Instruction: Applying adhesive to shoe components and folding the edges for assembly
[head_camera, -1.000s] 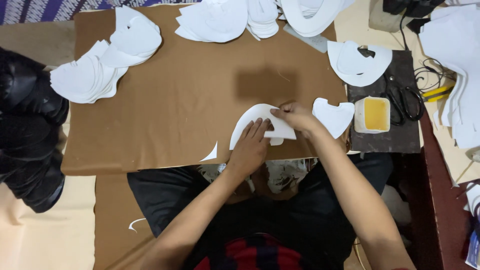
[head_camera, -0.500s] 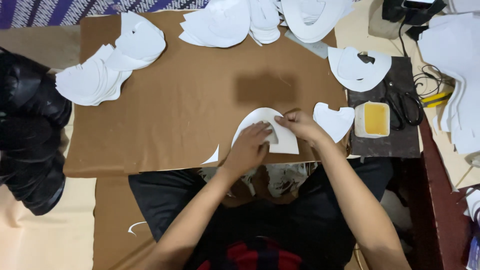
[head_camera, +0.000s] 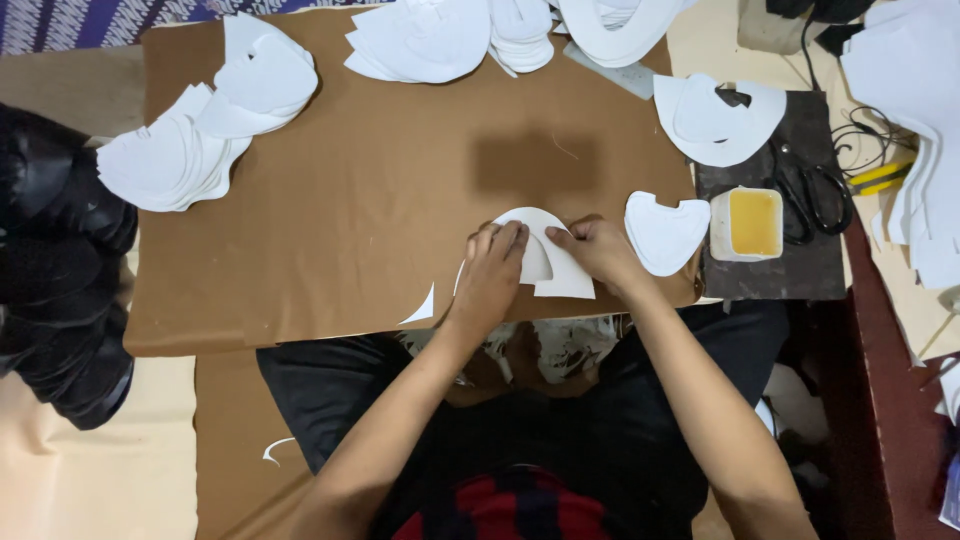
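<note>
A curved white cut-out piece (head_camera: 548, 262) lies flat on the brown board (head_camera: 380, 190) near its front edge. My left hand (head_camera: 492, 272) presses on the piece's left part with its fingers spread over it. My right hand (head_camera: 600, 250) rests on the right part, fingertips pinching the top edge. Both hands meet over the piece. A small white scrap (head_camera: 424, 308) lies just left of my left hand.
Stacks of white cut-outs lie at the board's left (head_camera: 195, 130), top (head_camera: 440, 38) and right (head_camera: 715, 118). One shaped piece (head_camera: 664, 232) sits beside a small tub of yellow glue (head_camera: 750, 222). Black scissors (head_camera: 812, 195) lie on a dark mat. A black bag (head_camera: 55, 270) stands left.
My hands stay on the white piece; the fingers have shifted slightly over it, smoothing it down. The camera view has drifted a little.
</note>
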